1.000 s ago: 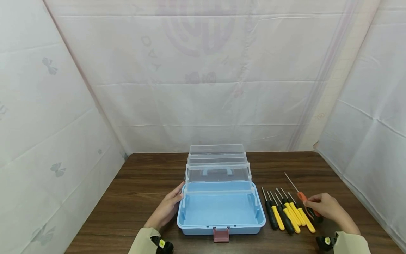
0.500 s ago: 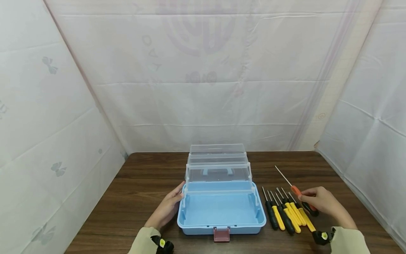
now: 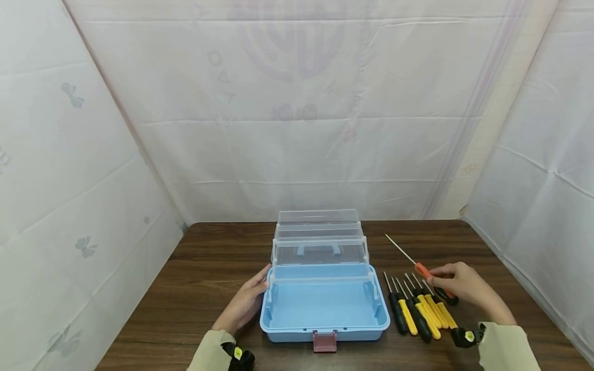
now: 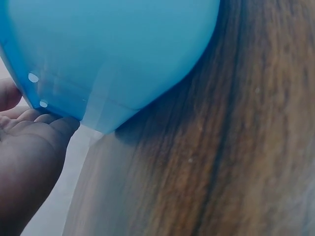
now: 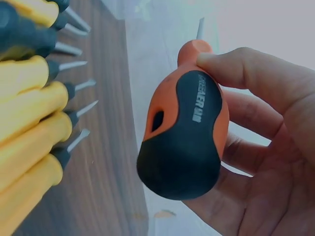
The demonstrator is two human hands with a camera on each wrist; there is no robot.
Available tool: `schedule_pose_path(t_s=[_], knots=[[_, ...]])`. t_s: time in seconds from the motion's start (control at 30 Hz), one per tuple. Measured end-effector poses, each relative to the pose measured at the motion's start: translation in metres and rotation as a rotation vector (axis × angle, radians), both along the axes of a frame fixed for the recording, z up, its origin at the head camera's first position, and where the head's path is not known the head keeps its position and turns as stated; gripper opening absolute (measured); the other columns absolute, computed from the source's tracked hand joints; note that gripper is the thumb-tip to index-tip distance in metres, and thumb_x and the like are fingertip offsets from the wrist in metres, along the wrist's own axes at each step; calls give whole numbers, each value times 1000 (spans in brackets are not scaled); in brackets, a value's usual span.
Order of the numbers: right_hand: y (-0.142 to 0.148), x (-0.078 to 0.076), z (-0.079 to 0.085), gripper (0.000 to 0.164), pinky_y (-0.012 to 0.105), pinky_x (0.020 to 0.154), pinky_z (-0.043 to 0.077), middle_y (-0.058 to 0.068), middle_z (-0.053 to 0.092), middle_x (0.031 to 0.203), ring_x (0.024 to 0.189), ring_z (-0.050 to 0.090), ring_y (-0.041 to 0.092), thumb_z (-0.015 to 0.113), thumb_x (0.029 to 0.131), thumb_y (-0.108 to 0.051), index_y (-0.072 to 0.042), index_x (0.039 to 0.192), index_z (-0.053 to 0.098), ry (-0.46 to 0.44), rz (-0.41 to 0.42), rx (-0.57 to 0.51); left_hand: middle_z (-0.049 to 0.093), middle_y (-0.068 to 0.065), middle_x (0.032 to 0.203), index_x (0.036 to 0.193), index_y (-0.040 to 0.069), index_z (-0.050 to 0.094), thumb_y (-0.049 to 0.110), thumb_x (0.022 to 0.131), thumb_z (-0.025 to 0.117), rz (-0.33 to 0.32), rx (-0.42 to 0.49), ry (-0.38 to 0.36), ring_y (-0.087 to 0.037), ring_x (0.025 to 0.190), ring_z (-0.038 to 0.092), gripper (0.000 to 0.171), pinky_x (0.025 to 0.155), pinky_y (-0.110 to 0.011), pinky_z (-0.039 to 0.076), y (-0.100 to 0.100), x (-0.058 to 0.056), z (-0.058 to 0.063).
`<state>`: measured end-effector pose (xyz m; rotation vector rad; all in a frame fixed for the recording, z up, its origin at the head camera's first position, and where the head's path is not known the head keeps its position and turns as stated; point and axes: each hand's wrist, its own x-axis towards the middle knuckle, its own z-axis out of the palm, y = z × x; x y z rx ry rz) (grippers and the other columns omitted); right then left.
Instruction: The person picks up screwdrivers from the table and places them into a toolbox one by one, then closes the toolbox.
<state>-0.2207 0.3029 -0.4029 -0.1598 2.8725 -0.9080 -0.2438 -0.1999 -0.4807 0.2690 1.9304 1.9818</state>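
Note:
My right hand (image 3: 461, 283) pinches the handle of an orange-and-black screwdriver (image 3: 421, 269) between thumb and fingers. Its long shaft points away and to the left, over the table. In the right wrist view, the rounded black butt of the handle faces the camera. On the left, my left hand (image 3: 246, 301) grips the side of a light blue toolbox (image 3: 325, 304), thumb near the rim and fingers against the outer wall (image 4: 59, 105). The box stands with its clear tiered trays and lid (image 3: 320, 242) folded back, and nothing lies in its blue base.
Several yellow-handled screwdrivers (image 3: 407, 317) and black-handled screwdrivers (image 3: 398, 314) lie in a row between the box and my right hand, shafts pointing away. A reddish latch (image 3: 325, 341) hangs at the box front. The wooden table (image 3: 223, 247) meets pale sheeting (image 3: 297, 154) behind.
My right hand has moved left and a little away from me, carrying the orange-and-black screwdriver up beyond the row. The left hand and toolbox have stayed in place.

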Motion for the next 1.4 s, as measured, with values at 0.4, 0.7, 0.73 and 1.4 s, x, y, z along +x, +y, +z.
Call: schedule_pose_path(t_s=[0.4, 0.7, 0.73, 1.4], knots=[[-16, -4, 8, 39, 29, 56, 46, 7, 68, 93, 69, 54, 14, 68, 88, -31, 1, 111, 70, 34, 84, -30, 0, -19, 161, 154, 5, 11, 27, 102, 43, -10, -10, -5, -36, 148, -1, 65, 117, -54, 6, 4, -1, 2], [-31, -5, 14, 32, 29, 61, 46, 5, 69, 97, 74, 53, 12, 68, 88, -31, -6, 107, 73, 83, 169, -46, 2, -19, 161, 154, 4, 14, 19, 103, 40, 2, 13, 1, -35, 148, -1, 59, 118, -53, 4, 5, 1, 4], [-33, -5, 15, 31, 28, 61, 46, 5, 69, 97, 74, 53, 13, 69, 88, -31, -7, 107, 74, 84, 178, -57, 2, -19, 161, 154, 4, 13, 19, 103, 39, 0, 17, 2, -35, 148, -1, 59, 118, -53, 4, 5, 1, 3], [-71, -15, 19, 26, 23, 58, 45, 0, 66, 94, 70, 51, 8, 69, 88, -28, -9, 103, 75, 82, 359, -134, 1, -19, 161, 154, 4, 12, 24, 103, 41, -5, 2, 9, -36, 148, -1, 62, 118, -53, 6, 2, 0, 2]])
